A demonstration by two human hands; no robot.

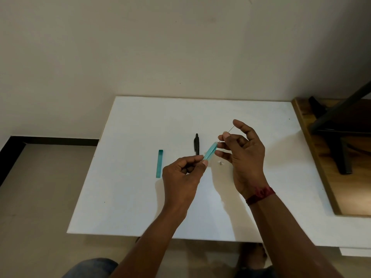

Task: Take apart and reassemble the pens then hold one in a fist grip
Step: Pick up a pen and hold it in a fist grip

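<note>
Fingers [192,159] of left hand [183,173]: curled, thumb and forefinger pinching the near end of the teal barrel [210,153]. The barrel is held in the air above the tabletop [124,197], angled up and away toward the right hand [246,155]. Right fingers [227,138]: thumb and forefinger tips together on a thin dark refill [230,129]; other fingers loosely spread. Lower end of the refill sits at the barrel's open far end; whether it is partly inside cannot be told. Red thread band [260,194] on right wrist.

On the tabletop, below the hands: a small white piece [220,163], lying loose near the right palm, probably a plug or tip from the teal pen. Left of the hands: a second teal piece [159,163], long and straight, lying alone, likely the cap or other half. Farther back, between the two: black pen [196,144], lying whole with its clip on, apart from everything else.

Progress, as judged: teal pen is in pieces, so its taking-apart looks done or nearly so. Whether the refill is going in or coming out cannot be determined from one frame. Left to do: seat the refill, refit the white piece and the teal piece. Black pen is either untouched or already reassembled; cannot say which. Fist grip not yet done.
</note>
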